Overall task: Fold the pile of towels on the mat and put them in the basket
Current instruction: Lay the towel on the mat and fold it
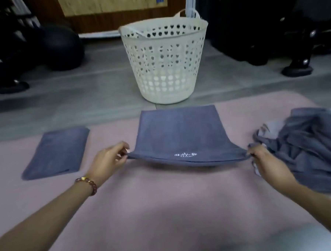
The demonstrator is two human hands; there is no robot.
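Note:
A grey-blue towel with a small white logo lies on the pink mat in front of me, its near edge lifted off the mat. My left hand pinches the near left corner. My right hand pinches the near right corner. A folded grey-blue towel lies flat on the mat to the left. A crumpled pile of grey-blue towels sits on the mat at the right, just behind my right hand. The white perforated basket stands upright on the floor beyond the mat.
Grey floor runs between the mat and the basket. Dark round objects and black equipment line the back left, and more dark gear stands at the back right. A wooden panel is behind the basket.

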